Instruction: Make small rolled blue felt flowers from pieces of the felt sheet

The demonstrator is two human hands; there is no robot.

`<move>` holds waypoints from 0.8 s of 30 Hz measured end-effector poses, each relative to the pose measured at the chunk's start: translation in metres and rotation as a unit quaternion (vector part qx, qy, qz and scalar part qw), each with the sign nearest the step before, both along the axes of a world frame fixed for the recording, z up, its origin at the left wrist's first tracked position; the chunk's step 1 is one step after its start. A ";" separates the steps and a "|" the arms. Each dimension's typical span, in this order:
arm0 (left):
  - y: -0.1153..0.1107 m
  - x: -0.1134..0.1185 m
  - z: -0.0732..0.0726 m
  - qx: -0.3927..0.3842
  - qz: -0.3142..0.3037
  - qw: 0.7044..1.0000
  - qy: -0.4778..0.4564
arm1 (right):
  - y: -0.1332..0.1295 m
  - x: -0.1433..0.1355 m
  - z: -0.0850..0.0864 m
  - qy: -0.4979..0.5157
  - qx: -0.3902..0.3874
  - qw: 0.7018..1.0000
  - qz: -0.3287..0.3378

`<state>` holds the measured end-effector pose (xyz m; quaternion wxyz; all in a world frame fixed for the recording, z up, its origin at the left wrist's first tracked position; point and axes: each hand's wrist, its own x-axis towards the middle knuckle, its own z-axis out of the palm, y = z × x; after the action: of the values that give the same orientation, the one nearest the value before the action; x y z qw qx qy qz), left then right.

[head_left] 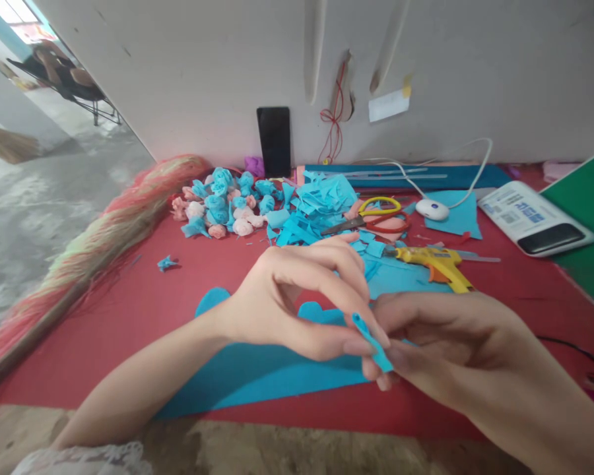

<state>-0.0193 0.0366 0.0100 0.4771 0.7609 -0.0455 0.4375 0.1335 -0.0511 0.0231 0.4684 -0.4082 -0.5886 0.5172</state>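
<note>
While the strip (374,343) is held up above the counter (113,316), near its front edge, it could be spoiled in a few ways. It is thin and blue, and its top end looks curled. By the left hand (307,297) it is pinched between thumb and finger, so that grip is clamped on it. Its low end is nipped by the grip of the right hand (455,356), though some fingers are hidden. If it is squeezed too hard, the curl could be squashed flat. If it is tugged unevenly, it could be ripped or twisted. If it is held too loosely, the curl could spring open, or the strip could be dropped. It would then be hard to spot, since a big blue sheet (257,376) is spread below.

Farther out, blue scraps (327,196) are heaped up, and they could be scattered by a careless reach. The scissors (362,220) are laid by the heap, so a finger could be poked there. Near them lies the glue gun (440,264); whether it is hot cannot be told, but skin could be burned if it were. At the back left, the flowers (218,204) are piled close together and could be crushed if they were bumped.
</note>
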 end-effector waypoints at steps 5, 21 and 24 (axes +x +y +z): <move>-0.001 0.002 -0.001 -0.012 -0.005 0.999 -0.030 | -0.003 0.002 -0.005 -0.033 0.024 0.999 -0.019; 0.000 0.002 0.001 -0.015 0.054 0.998 -0.018 | 0.000 -0.003 0.008 -0.066 0.029 0.994 -0.085; -0.001 0.001 0.003 -0.023 0.069 0.997 -0.011 | 0.001 -0.003 0.009 -0.050 0.030 0.994 -0.095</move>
<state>-0.0179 0.0354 0.0127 0.4630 0.7461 0.0122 0.4783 0.1300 -0.0503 0.0324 0.4977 -0.4734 -0.5847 0.4317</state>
